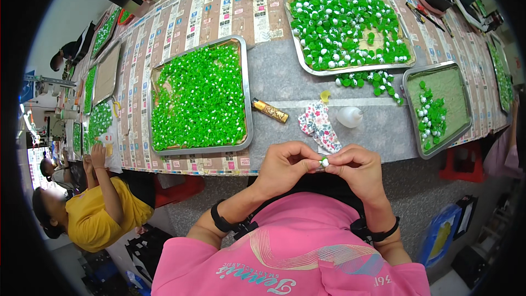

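Close to the table's front edge, my left hand (286,168) and my right hand (356,171) meet fingertip to fingertip. Pinched between them is a small green-and-white piece (325,162), with a white ball-like part showing; the fingers cover most of the rest. Just beyond the hands lies a floral cloth (319,126), beside a white squeeze bottle (349,116). A tray of small green parts with white dots (198,98) stands to the left. Ahead on the right, another metal tray (298,57) holds green pieces with white balls.
At the right, a smaller tray (457,96) has a few such pieces; loose ones (375,82) lie nearby. A brown-and-gold tube (270,111) and a yellow scrap (325,96) rest on the grey mat (268,71). A person in a yellow shirt (107,214) works at the left.
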